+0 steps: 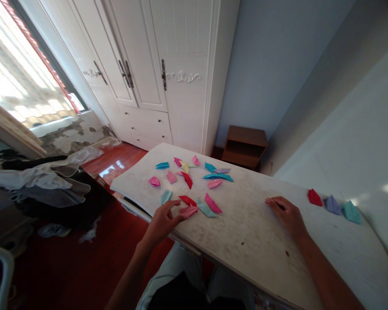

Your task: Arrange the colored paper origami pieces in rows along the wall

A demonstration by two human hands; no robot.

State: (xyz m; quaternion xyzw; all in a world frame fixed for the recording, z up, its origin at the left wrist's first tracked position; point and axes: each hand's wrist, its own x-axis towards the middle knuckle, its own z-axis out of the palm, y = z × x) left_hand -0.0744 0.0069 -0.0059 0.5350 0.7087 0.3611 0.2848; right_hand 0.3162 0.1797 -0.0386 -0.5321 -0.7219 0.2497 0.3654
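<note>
My left hand (163,220) is at the table's near edge, thumb and forefinger apart. Its fingertips reach a pink folded paper piece (189,212), perhaps touching it. Close around that piece lie a red folded paper (187,200), a pale teal one (206,208), a magenta one (213,203) and another pale teal one (167,196). My right hand (287,215) rests on the bare tabletop farther right, fingers curled together, with nothing visible in them. To its right stand a red (314,197), a lavender (333,205) and a mint folded paper (352,212) in a row.
More folded papers, such as a blue one (218,176) and a pink one (215,184), lie farther back on the white table (245,224). Behind are a white wardrobe (187,107) and a brown nightstand (245,133). Clothes (35,181) are piled at left.
</note>
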